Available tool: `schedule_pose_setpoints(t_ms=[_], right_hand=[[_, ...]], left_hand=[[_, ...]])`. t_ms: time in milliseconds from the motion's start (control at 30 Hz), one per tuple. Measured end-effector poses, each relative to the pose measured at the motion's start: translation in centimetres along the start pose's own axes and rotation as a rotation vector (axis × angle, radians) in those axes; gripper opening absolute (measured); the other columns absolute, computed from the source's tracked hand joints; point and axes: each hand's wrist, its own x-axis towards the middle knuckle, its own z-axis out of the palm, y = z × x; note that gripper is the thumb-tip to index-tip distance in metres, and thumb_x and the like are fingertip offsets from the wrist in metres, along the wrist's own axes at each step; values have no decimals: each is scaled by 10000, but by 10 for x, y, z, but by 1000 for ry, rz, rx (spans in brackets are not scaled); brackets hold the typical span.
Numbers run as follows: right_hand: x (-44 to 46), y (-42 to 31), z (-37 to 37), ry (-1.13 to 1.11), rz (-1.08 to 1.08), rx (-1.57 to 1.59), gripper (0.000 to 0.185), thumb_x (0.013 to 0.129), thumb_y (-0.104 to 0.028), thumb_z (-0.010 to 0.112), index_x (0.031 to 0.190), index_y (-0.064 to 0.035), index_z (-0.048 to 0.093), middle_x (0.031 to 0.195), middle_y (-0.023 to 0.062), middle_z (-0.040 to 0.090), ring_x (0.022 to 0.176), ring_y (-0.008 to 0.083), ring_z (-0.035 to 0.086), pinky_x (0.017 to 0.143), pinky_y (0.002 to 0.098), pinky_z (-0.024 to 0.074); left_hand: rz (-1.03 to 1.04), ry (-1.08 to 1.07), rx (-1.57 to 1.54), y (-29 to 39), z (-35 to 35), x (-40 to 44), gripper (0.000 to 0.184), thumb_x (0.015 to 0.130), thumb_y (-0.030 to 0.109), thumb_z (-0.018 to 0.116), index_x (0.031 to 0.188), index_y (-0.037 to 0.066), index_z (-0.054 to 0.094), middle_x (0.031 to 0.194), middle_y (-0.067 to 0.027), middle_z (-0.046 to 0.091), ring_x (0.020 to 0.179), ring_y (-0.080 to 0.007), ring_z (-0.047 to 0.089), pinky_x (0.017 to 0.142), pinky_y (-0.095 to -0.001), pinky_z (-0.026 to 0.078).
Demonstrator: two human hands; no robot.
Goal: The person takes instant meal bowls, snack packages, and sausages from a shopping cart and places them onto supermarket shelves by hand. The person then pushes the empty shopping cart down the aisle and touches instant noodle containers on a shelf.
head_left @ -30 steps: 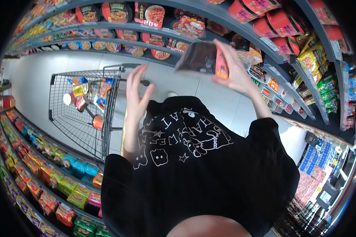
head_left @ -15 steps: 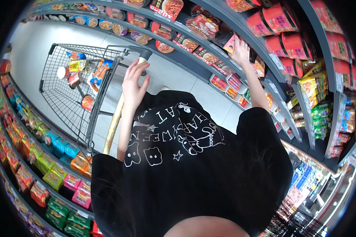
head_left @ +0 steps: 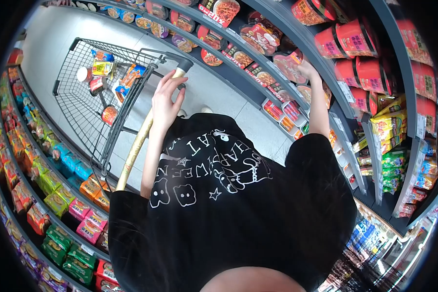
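Head view: where is the red pack [head_left: 288,67] found, and how are the hands placed?

It is found on the shelf [head_left: 267,65] ahead and to the right. Its edge is met by the right hand [head_left: 307,72], whose fingers are curled; whether the pack is pinched or merely touched cannot be told. The left hand [head_left: 166,100] is held loosely spread, with the thumb apart, over the upper end of the pale yellow handle [head_left: 136,151].

What is crowded around the right hand?

On one side a round red package [head_left: 259,39] is set near the pack. On the other, the upper shelf's edge [head_left: 321,61] is passed closely by the wrist, and stacked red tubs [head_left: 357,38] are carried above it. Lower down, plastic trays [head_left: 282,114] are lined up.

And on the left?

The space there is taken up by the wire cart [head_left: 74,44]. In it are seen a white-lidded tub [head_left: 84,74], a yellow packet [head_left: 102,68] and a red cup [head_left: 109,115], well apart from the right hand. Beyond it, bright packets [head_left: 58,204] are ranged in rows.
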Motion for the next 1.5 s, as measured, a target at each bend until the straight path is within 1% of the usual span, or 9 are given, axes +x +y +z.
schedule_pose_setpoints(t_ms=[133, 233, 333, 733, 833, 867, 1067, 1233, 1500], right_hand=[[-44, -38, -7, 251, 61, -138, 776, 630, -389, 641, 1260, -87, 304, 1145, 239, 471, 1069, 359, 463, 895, 414, 370], [-47, -38, -7, 314, 397, -16, 573, 647, -419, 609, 1090, -69, 514, 991, 215, 572, 968, 346, 538, 842, 406, 405], [-26, -14, -1, 49, 434, 6, 496, 702, -395, 562, 1054, -46, 532, 981, 214, 576, 962, 328, 544, 820, 405, 414], [54, -12, 20, 166, -20, -105, 502, 756, -384, 507, 1108, -27, 494, 1049, 230, 539, 1007, 303, 519, 846, 404, 391], [49, -70, 29, 372, -143, 290, 698, 757, -534, 470, 1270, -83, 324, 1254, 214, 388, 1145, 359, 386, 940, 410, 304], [37, -99, 12, 224, -77, 287, 843, 694, -594, 518, 1308, -84, 248, 1235, 206, 422, 1107, 361, 432, 907, 408, 346], [68, -130, 27, 166, -21, 229, 992, 639, -514, 625, 1341, -99, 60, 1083, 174, 553, 971, 330, 543, 830, 361, 414], [139, -68, 95, 232, -107, 355, 652, 626, -480, 675, 1119, -89, 506, 987, 172, 591, 893, 327, 573, 763, 389, 441], [79, -96, 22, 296, -74, 167, 601, 618, -471, 685, 1056, -88, 533, 949, 163, 598, 858, 321, 579, 734, 394, 444]], left_hand=[[-30, 3, -10, 0, 1, -2, 239, 725, 35, 555, 958, 81, 592, 968, -75, 593, 1117, -239, 451, 869, -351, 394], [-18, 3, 2, 1, 1, -1, 237, 725, 34, 552, 954, 83, 593, 964, -75, 594, 1115, -236, 453, 869, -351, 395], [-12, 7, 16, 2, 3, 0, 234, 725, 30, 549, 949, 81, 594, 959, -74, 594, 1113, -235, 455, 869, -350, 395], [-46, 41, 25, 7, 5, -1, 226, 713, 9, 544, 920, 78, 602, 938, -68, 598, 1093, -235, 470, 860, -342, 404], [-61, 55, 4, 10, 5, -3, 218, 712, 7, 545, 911, 73, 603, 926, -70, 599, 1081, -239, 478, 854, -340, 409], [-71, 70, 14, 9, 4, -3, 218, 712, 7, 545, 911, 73, 603, 926, -70, 599, 1081, -239, 478, 854, -340, 409], [-73, 69, -16, 7, 4, -11, 210, 719, 24, 536, 907, 83, 609, 974, -106, 594, 1067, -241, 489, 842, -342, 422], [-98, 81, -37, 8, 4, -12, 207, 715, 24, 535, 898, 85, 609, 968, -85, 598, 1064, -223, 494, 824, -339, 435], [-80, 82, -1, 7, 3, -16, 205, 706, 19, 536, 888, 88, 600, 938, -65, 602, 1054, -203, 499, 806, -339, 443]])
